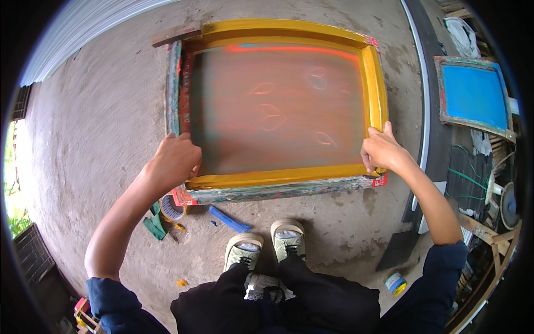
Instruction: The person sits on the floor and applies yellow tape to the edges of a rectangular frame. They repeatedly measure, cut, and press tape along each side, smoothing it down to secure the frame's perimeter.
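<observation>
A screen-printing frame (250, 26) is held out in front of me above the floor. Glossy yellow-brown tape covers its far, right and near inner edges, while the left bar is bare, with worn paint. Its reddish-grey mesh (222, 106) shows faint leaf and heart outlines. At the near left corner my left hand (173, 160) is closed on the left bar, its fingertips mostly hidden. My right hand (384, 147) grips the taped right bar close to the near right corner, fingers curled over the inner edge. Across the far left corner rests a wooden block (176, 34).
Near my shoes (245, 247) lie a tape roll (171, 209), a green cloth (155, 224) and a blue strip (228, 219) on the concrete. To the right are a blue-meshed frame (475, 92), a small round container (396, 284) and cluttered shelving. Corrugated metal borders the far left.
</observation>
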Motion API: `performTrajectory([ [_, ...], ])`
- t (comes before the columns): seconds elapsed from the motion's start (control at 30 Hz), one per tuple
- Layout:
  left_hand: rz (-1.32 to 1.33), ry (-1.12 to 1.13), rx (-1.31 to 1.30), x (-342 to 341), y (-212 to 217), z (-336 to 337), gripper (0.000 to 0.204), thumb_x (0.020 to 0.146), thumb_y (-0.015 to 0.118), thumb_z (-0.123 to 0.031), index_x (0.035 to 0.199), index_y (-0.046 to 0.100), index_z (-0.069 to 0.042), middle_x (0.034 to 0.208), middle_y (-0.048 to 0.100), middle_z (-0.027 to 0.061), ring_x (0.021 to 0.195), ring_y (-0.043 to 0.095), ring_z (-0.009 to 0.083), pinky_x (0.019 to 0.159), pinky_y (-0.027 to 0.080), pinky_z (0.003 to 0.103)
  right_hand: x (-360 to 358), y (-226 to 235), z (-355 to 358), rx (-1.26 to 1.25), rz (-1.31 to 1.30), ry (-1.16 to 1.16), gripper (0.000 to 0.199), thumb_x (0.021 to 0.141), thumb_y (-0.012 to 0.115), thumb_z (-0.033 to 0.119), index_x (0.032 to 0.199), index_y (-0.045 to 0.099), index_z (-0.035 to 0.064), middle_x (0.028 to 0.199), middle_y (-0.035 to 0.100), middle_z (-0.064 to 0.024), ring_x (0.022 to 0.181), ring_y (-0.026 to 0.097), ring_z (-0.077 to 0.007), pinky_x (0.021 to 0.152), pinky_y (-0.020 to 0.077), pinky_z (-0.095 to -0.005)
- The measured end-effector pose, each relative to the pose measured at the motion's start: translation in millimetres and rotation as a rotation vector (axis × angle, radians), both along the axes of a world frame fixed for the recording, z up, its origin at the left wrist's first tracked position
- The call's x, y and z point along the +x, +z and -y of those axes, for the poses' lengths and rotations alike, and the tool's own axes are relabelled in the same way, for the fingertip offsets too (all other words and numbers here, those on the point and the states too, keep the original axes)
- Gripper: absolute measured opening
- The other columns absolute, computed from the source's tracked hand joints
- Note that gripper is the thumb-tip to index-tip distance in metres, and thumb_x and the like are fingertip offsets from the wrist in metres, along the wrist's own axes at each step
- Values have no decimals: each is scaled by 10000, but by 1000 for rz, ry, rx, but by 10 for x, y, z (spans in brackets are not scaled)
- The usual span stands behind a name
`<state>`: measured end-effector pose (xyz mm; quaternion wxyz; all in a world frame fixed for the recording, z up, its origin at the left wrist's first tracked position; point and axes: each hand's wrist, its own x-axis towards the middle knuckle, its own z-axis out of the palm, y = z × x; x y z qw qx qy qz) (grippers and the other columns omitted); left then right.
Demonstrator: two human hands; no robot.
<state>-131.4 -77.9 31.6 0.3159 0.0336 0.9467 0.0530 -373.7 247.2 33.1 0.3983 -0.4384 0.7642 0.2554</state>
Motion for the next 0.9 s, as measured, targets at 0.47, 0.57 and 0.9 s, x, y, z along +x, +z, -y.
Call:
performTrajectory([
  [0.47,36,-11,13,83,-45,-6,105,655,763,-235,722,716,-170,724,650,-5,925,564,165,775,412,313,53,-10,-27,-62,-5,-65,134,510,812,105,590,709,135,635,633,10,932,498,-180,938,240,-446],
  [0.57,53,-31,-2,86,-59,-17,106,643,770,-227,728,720,-189,727,656,-3,927,564,167,775,408,321,55,-14,-24,-63,-14,-52,131,511,811,102,581,704,130,629,629,14,924,491,-178,943,240,-445],
  [0.9,-21,-161,-137,117,-126,-110,135,735,682,-253,695,706,-126,688,651,-6,920,545,176,765,376,337,61,19,-68,-56,-6,-32,102,575,776,82,625,702,132,680,632,4,975,470,-191,932,246,-462],
])
